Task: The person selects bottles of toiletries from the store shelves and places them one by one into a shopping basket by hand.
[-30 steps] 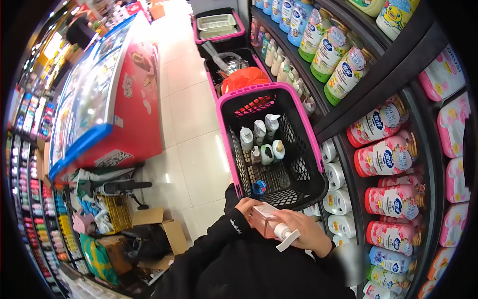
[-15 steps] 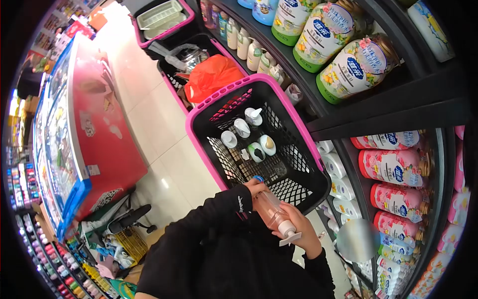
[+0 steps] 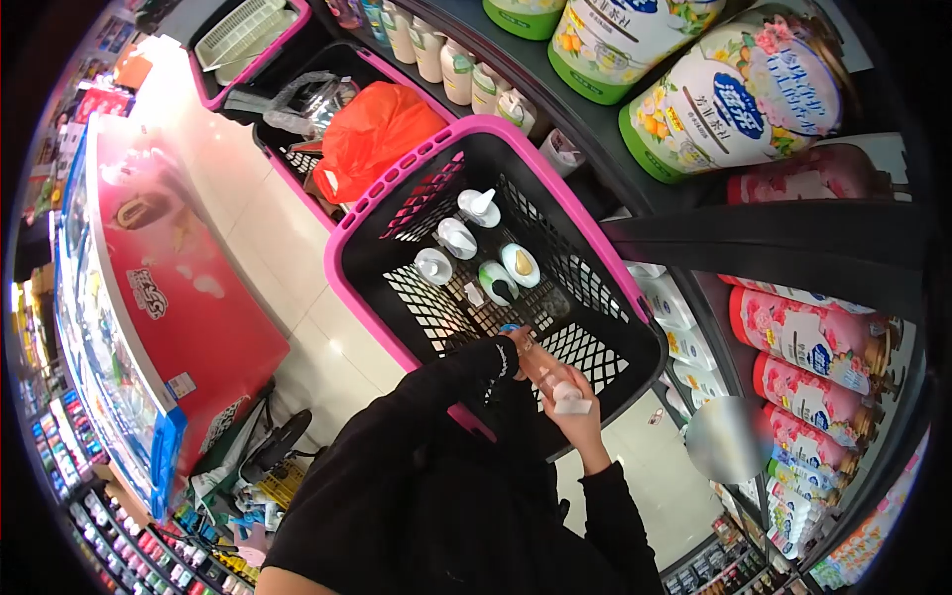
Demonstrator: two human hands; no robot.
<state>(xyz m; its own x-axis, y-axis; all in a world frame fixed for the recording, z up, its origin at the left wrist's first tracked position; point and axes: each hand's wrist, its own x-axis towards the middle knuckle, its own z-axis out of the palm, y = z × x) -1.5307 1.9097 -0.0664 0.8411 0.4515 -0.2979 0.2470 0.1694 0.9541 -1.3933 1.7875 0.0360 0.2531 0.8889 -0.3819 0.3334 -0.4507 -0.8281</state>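
A clear, pinkish pump bottle [image 3: 551, 381] is held between my two hands over the near end of a black shopping basket with a pink rim [image 3: 342, 273]. My left hand [image 3: 521, 355] is closed around the bottle's far end, where a small blue patch shows that I cannot make out. My right hand [image 3: 577, 420] wraps the end with the pump head, which points toward me. Inside the basket stand several bottles, among them a white pump bottle [image 3: 480, 207], a green-and-white bottle [image 3: 498, 284] and a white one with a tan top [image 3: 521, 264].
Behind the basket, another basket holds a red plastic bag [image 3: 379, 139]. Shelves on the right carry large white-and-green bottles [image 3: 734, 99] and pink bottles [image 3: 798, 325]. A red freezer chest [image 3: 183, 297] stands at left, across the tiled floor [image 3: 268, 233].
My hands and the bottle have moved forward, in over the basket's near end. The view has shifted, so basket and freezer sit differently in it. Both hands still hold the bottle.
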